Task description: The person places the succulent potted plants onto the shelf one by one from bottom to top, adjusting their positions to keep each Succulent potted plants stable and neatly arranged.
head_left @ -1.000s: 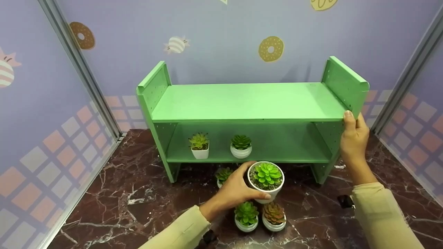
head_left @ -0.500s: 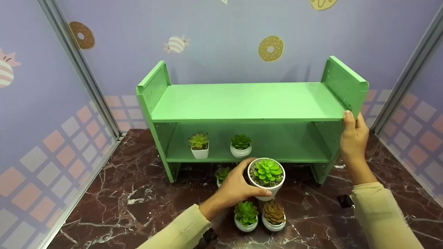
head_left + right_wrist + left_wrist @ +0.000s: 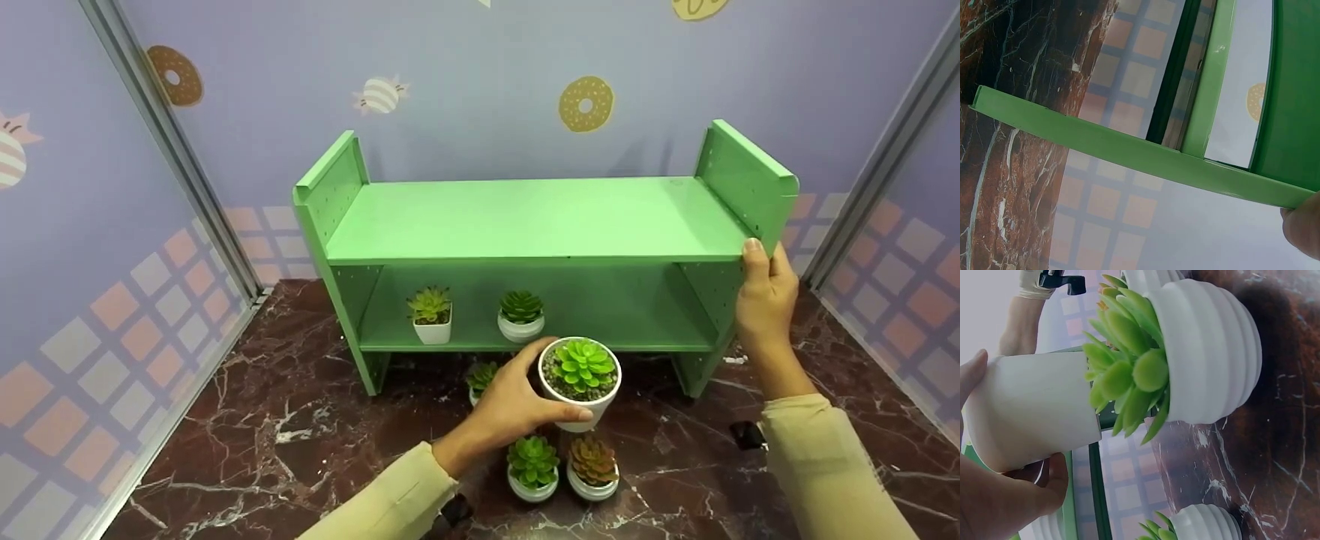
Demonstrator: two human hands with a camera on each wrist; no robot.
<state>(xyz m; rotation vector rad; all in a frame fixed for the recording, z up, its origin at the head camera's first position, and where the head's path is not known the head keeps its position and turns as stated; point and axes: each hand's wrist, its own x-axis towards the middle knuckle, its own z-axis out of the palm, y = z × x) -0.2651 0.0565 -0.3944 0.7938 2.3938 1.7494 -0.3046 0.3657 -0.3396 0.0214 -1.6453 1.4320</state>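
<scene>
My left hand (image 3: 514,401) grips a white round pot with a bright green succulent (image 3: 582,367) in front of the green two-tier shelf (image 3: 532,221), above the table. In the left wrist view the side of this white pot (image 3: 1036,410) lies between thumb and fingers. My right hand (image 3: 766,304) holds the front edge of the shelf's right side panel; in the right wrist view only a fingertip (image 3: 1304,225) shows at that panel (image 3: 1100,143). On the lower tier stand a succulent in a square white pot (image 3: 433,324) and a dark green succulent in a round pot (image 3: 521,319).
On the marble-patterned table (image 3: 285,465) stand a green potted succulent (image 3: 532,469) and a reddish one (image 3: 593,469), below the held pot. Another potted succulent (image 3: 481,377) sits partly hidden behind my left hand. Patterned wall panels (image 3: 465,67) enclose the table.
My left hand has raised the potted succulent slightly, toward the shelf. The right hand keeps its place on the side panel.
</scene>
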